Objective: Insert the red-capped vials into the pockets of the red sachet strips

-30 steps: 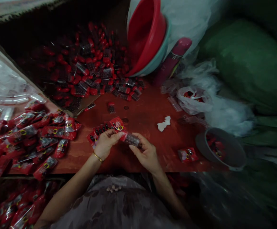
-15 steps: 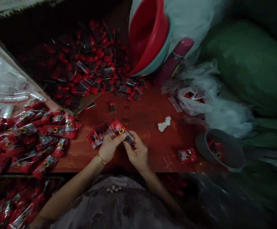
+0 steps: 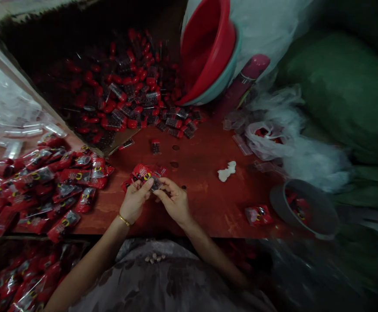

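Both hands meet over the table: left hand (image 3: 136, 200) pinches the red sachet (image 3: 144, 172), its length running away beyond the fingertips, while right hand (image 3: 174, 200) pinches the small capsule (image 3: 157, 184) at the sachet's near end.

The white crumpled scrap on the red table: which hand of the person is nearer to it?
Right. The right hand is below and left of the white scrap, with bare table between them. The left hand is farther left, gripping a red packet.
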Available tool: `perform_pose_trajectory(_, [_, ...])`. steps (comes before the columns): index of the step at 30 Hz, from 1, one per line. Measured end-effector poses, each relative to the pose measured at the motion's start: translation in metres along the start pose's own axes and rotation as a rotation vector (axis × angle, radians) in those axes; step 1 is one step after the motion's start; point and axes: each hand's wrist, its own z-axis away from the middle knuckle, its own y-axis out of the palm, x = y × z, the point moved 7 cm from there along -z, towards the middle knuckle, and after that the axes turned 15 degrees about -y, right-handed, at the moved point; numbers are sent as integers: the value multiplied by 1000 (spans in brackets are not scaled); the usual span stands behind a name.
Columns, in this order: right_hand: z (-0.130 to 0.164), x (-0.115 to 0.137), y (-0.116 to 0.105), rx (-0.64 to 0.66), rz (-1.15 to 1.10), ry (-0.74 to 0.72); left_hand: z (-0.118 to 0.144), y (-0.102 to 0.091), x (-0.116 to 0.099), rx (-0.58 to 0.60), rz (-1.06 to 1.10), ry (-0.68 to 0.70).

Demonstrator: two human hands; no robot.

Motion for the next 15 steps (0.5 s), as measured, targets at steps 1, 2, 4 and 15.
perform_pose_trajectory(1, [-4, 0, 5, 11, 1, 1, 1, -3, -2, -5, 10, -9])
perform_pose_trajectory(2, [-8, 0, 11, 31, -3, 1, 2, -7, -4, -6, 18, -18])
perform_pose_trajectory(4, [-16, 2, 22, 76, -36, 10, 5, -12, -8, 5, 32, -32])
perform_pose_trajectory(15, [-23, 5, 29, 164, -162, 107, 9, -15, -15, 95, 5, -67])
